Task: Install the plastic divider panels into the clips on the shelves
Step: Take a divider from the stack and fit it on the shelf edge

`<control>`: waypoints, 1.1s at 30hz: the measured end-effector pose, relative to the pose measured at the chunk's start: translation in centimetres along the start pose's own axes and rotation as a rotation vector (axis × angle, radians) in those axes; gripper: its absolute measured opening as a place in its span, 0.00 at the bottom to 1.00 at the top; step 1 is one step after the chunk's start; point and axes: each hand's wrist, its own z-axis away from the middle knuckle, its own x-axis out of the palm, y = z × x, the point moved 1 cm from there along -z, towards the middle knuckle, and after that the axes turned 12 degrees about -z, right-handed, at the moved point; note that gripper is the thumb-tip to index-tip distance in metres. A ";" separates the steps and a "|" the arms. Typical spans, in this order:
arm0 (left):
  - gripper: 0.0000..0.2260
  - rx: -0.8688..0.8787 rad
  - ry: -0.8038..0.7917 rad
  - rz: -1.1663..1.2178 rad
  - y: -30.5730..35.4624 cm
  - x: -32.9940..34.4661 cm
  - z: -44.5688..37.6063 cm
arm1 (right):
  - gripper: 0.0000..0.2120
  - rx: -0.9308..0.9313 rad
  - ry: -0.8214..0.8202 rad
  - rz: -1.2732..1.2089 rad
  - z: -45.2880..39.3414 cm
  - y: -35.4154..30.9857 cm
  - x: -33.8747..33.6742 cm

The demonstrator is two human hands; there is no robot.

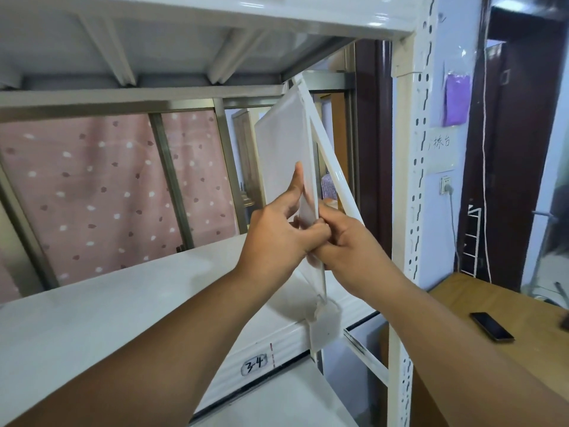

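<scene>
A translucent white plastic divider panel [283, 155] stands nearly upright near the right end of the white shelf [92, 309], seen almost edge-on. Its lower front corner sits in a clear plastic clip [323, 326] on the shelf's front edge. My left hand [277, 232] grips the panel's front edge from the left, thumb pressed flat on its face. My right hand [348, 245] grips the same edge from the right, fingers touching the left hand. A white diagonal brace [331, 167] runs just behind and right of the panel.
The slotted white upright post [414, 211] stands right of my hands. The upper shelf [184, 32] hangs close overhead. A label reading 3-4 [254, 363] marks the shelf's front lip. A phone [491, 326] lies on the wooden table [462, 303] at right. Pink dotted curtain behind.
</scene>
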 end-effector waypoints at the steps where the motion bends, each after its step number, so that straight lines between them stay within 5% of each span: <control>1: 0.45 0.001 -0.004 -0.008 0.1 0.0 -0.1 | 0.30 0.006 0.001 -0.013 0.0 0.1 -0.1; 33: 0.41 0.060 -0.004 -0.197 -0.9 0.9 0.4 | 0.32 -0.033 0.040 0.042 0.8 1.9 0.2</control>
